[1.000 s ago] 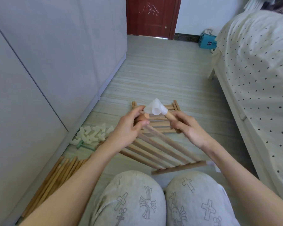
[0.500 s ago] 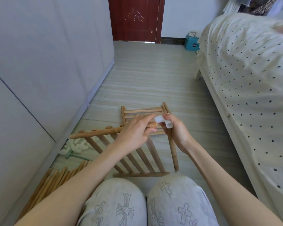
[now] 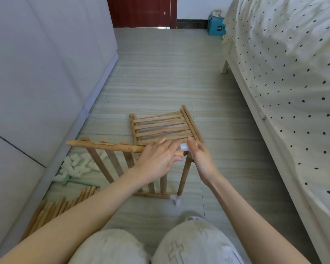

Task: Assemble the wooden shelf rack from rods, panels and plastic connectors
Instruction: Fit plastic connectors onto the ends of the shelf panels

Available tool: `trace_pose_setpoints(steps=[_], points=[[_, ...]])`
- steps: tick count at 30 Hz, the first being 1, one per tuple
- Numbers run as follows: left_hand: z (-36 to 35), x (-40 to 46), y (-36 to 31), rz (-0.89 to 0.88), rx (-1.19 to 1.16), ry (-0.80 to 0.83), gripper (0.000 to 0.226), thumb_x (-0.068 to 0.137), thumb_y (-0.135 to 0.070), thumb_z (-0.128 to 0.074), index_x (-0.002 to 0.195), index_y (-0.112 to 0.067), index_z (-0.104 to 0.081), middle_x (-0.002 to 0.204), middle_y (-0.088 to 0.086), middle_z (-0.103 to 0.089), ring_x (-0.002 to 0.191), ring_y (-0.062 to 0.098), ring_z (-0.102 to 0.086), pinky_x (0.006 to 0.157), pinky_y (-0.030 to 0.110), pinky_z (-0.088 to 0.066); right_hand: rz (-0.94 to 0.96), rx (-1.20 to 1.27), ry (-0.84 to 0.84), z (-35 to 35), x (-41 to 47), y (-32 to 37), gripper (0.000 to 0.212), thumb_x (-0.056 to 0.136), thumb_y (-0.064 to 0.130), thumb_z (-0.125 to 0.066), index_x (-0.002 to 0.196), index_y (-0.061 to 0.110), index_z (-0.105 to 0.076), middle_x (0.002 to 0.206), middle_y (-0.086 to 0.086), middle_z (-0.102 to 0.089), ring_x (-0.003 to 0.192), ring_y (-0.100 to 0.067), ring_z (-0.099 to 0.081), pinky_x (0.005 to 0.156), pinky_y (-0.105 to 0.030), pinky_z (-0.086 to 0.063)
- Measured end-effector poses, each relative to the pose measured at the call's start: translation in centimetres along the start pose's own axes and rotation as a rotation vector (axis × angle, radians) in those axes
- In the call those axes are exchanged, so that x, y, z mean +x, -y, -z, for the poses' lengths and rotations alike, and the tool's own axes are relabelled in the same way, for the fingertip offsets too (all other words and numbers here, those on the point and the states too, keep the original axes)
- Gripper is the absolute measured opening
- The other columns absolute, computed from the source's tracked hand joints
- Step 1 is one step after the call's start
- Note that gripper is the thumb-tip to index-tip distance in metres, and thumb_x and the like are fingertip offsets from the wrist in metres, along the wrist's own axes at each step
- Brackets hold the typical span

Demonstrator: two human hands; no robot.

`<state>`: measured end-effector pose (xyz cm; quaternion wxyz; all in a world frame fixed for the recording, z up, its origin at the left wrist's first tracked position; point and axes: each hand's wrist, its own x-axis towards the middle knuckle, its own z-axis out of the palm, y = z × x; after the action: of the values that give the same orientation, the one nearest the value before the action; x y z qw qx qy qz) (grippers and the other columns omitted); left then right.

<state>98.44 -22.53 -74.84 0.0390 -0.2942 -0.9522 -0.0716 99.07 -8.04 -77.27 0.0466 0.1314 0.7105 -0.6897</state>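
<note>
The left hand (image 3: 158, 159) grips the slatted panel's (image 3: 111, 164) top rail, fingers curled round it. The right hand (image 3: 202, 161) pinches a white connector (image 3: 184, 147) at the rail's end.

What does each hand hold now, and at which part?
The left hand grips the slatted panel at the right end of its top rail. The right hand pinches the white connector at that corner.
</note>
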Motion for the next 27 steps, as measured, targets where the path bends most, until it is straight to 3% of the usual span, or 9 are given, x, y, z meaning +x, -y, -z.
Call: trace_pose_setpoints(steps=[6, 9, 14, 17, 21, 27], points=[[-0.4, -0.1, 0.5, -0.021, 0.107, -0.003, 0.045, 0.099, -0.040, -0.037, 0.140, -0.021, -0.035, 0.131, -0.003, -0.050, 0.117, 0.017, -0.041, 0.087, 0.035, -0.039, 0.001, -0.020, 0.001, 0.0, 0.2, 0.0, 0.029, 0.098, 0.036, -0.041, 0.106, 0.012, -0.055, 0.095, 0.002, -0.059, 0.084, -0.010, -0.058, 0.092, -0.034, -0.044], [-0.2, -0.2, 0.9, -0.012, 0.103, -0.007, 0.037, 0.099, -0.036, -0.039, 0.133, -0.023, -0.043, 0.124, -0.004, -0.054, 0.111, 0.018, -0.044, 0.082, 0.035, -0.041, 0.014, -0.016, 0.013, 0.0, 0.0, -0.2, 0.026, 0.098, 0.038, -0.040, 0.099, 0.017, -0.056, 0.099, -0.001, -0.059, 0.084, -0.012, -0.058, 0.093, -0.034, -0.045], [-0.3, -0.1, 1.0, 0.029, 0.093, -0.056, 0.032, 0.098, -0.036, -0.040, 0.124, -0.020, -0.050, 0.117, -0.003, -0.059, 0.107, 0.019, -0.047, 0.073, 0.030, -0.036, 0.037, -0.034, -0.030, -1.6, -0.1, -0.2, 0.023, 0.100, 0.034, -0.038, 0.086, 0.021, -0.052, 0.084, 0.006, -0.056, 0.077, -0.008, -0.056, 0.085, -0.031, -0.045], [-0.4, 0.0, 1.2, 0.041, 0.052, -0.055, 0.038, 0.097, -0.040, -0.040, 0.130, -0.021, -0.046, 0.123, -0.004, -0.056, 0.114, 0.017, -0.046, 0.079, 0.029, -0.038, 0.059, -0.028, -0.066, -2.2, -0.4, -0.2, 0.025, 0.100, 0.031, -0.037, 0.083, 0.017, -0.050, 0.079, 0.005, -0.054, 0.076, -0.007, -0.053, 0.076, -0.024, -0.043], [0.8, 0.0, 1.9, 0.046, -0.178, -0.013, 0.043, 0.094, -0.033, -0.050, 0.133, -0.017, -0.045, 0.124, 0.001, -0.049, 0.117, 0.017, -0.046, 0.090, 0.028, -0.037, 0.045, -0.074, -0.085, -2.4, -0.7, -0.1, 0.029, 0.101, 0.033, -0.035, 0.087, 0.012, -0.048, 0.079, 0.003, -0.051, 0.078, -0.010, -0.051, 0.081, -0.029, -0.042], [1.5, -1.2, 4.0, -0.002, 0.012, -0.003, 0.048, 0.095, -0.043, -0.042, 0.137, -0.021, -0.039, 0.134, -0.003, -0.051, 0.124, 0.014, -0.046, 0.103, 0.029, -0.021, 0.018, -0.072, -0.059, -1.8, -1.2, 0.1, 0.028, 0.101, 0.034, -0.031, 0.081, 0.020, -0.043, 0.080, 0.002, -0.046, 0.080, -0.013, -0.048, 0.085, -0.029, -0.040]])
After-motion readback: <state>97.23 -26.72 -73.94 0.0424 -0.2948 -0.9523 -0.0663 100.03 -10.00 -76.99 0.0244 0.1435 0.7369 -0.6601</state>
